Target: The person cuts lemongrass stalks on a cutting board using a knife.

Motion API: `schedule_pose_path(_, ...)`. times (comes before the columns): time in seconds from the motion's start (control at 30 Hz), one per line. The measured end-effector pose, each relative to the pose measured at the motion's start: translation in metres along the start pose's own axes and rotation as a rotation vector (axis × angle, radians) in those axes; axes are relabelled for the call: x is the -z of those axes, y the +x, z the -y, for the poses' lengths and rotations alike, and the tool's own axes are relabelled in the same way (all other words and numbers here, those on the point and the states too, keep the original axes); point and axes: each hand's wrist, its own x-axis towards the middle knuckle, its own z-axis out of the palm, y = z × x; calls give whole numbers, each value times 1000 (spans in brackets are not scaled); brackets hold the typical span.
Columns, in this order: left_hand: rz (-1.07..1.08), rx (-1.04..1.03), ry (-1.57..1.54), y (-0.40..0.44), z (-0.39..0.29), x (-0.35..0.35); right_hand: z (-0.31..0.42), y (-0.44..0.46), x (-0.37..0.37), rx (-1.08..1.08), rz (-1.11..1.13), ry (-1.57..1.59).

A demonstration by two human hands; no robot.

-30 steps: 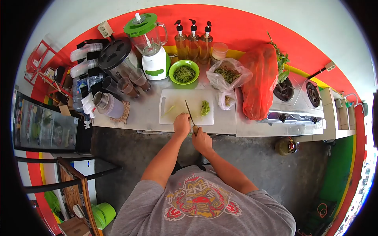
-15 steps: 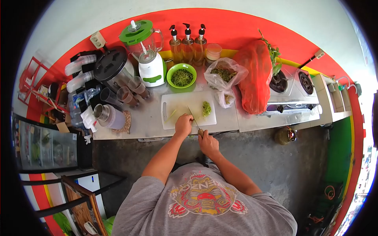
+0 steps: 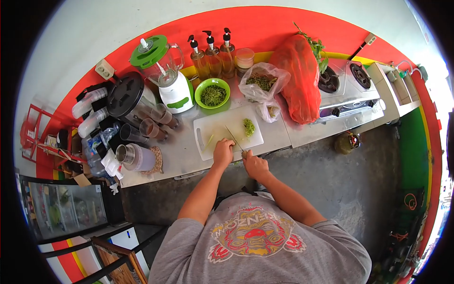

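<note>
The handle of a knife (image 3: 234,137) is in my right hand (image 3: 256,165), at the front edge of the counter. Its blade slants up and left over a white cutting board (image 3: 224,118). Fingers curled, my left hand (image 3: 224,152) rests at the board's near edge, right beside the blade; what it holds, if anything, is hidden. A small heap of chopped greens (image 3: 248,127) lies on the board's right side. Toward the left lies a thin pale-green strip (image 3: 209,140). Behind the board stands a green bowl (image 3: 201,98) filled with more chopped greens.
A blender (image 3: 176,92), several pump bottles (image 3: 213,59) and a lidded jar (image 3: 245,59) line the back. Plastic cups (image 3: 152,130) and a metal-topped container (image 3: 139,157) stand left. To the right are a clear bag (image 3: 265,87), a red bag (image 3: 300,80) and a gas stove (image 3: 347,97).
My view has tilted, so the counter slants more. The knife stays in my right hand and my left hand stays beside the blade.
</note>
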Motion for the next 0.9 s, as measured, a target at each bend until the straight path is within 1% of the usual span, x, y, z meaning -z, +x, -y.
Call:
schedule_pose_path(0.03, 8, -10, 5, 1, 2, -1, 3, -4, 5, 7, -2, -26)
schedule_pose_path(0.1, 48, 35, -12, 3, 5, -3, 6, -8, 6, 9, -11, -44)
schedule_pose_path(0.17, 66, 56, -12, 2, 0, 2, 2, -10, -9, -43, 82, -68)
schedule_pose_path(0.23, 83, 85, -18, 1, -4, 5, 3, -4, -12, -49, 73, -68)
schedule_pose_path(0.3, 56, 16, 63, -1, -6, 7, 2, 2, -8, -53, 72, -71)
schedule_pose_path(0.33, 60, 16, 62, -3, -4, 6, 4, 4, 0, -33, 85, -85)
schedule_pose_path(0.4, 31, -130, 92, -8, 1, 6, 8, -2, 7, -20, 98, -91)
schedule_pose_path(0.5, 91, -166, 164, -16, 5, 14, 8, -12, 5, 2, 91, -114)
schedule_pose_path(0.57, 113, -185, 166, -17, 7, 22, 5, -16, -6, -20, 162, -120)
schedule_pose_path(0.67, 164, -224, 146, -18, 17, 29, 8, -7, 9, -22, 162, -33)
schedule_pose_path(0.77, 218, -254, 117, -14, 22, 34, 13, -6, 21, -23, 214, -67)
schedule_pose_path(0.8, 240, -258, 104, -11, 23, 36, 14, -10, 18, -25, 211, -63)
schedule_pose_path(0.9, 218, -275, 62, -9, 25, 35, 14, -17, -1, -63, 157, -63)
